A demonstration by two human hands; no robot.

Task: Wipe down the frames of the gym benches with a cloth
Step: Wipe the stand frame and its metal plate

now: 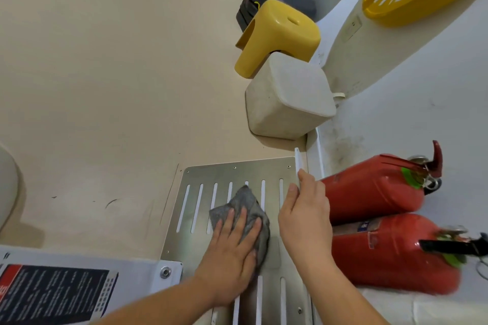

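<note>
Forearms reach in from the bottom edge over a slotted metal plate (pixel 237 170), whose long axis and slots run straight away from the person. Left hand (pixel 232 245) lies flat, fingers straight, pressing a grey cloth (pixel 245 203) onto the plate's middle; the cloth bunches ahead of the fingertips. Right hand (pixel 306 219) curls round the plate's right edge, steadying it, just beside two red fire extinguishers (pixel 369 187). The next stroke likely follows the slots, with the plate's far end straight ahead of the cloth.
</note>
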